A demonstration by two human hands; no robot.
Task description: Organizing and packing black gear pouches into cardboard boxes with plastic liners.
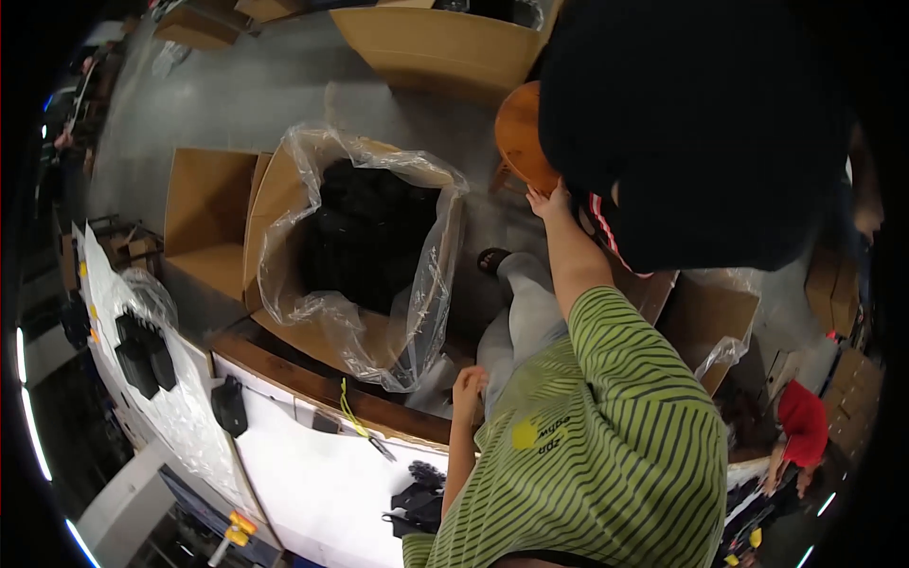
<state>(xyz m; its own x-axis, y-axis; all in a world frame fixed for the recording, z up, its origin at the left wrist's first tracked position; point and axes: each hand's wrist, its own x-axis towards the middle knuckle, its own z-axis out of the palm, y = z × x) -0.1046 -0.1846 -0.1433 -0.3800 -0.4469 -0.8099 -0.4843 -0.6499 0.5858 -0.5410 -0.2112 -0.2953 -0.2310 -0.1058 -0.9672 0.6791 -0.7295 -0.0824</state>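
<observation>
My right hand (551, 201) reaches forward, fingers curled on the rim of an orange stool seat (519, 133). A person in black clothing (691, 123) is right above that stool and hides most of it. My left hand (469, 383) is closed into a fist at the brown edge of the white table (322, 473), with nothing visible in it. My green striped shirt (606, 445) fills the lower middle. My grey trouser leg (521, 312) and sandalled foot (492, 257) show beyond it.
A cardboard box lined with a clear plastic bag (284, 208) holds black items. An open empty box (208, 218) lies to its left. Black devices (229, 405) and a yellow-green cable (355, 417) lie on the table. Another large box (436, 43) stands at the top.
</observation>
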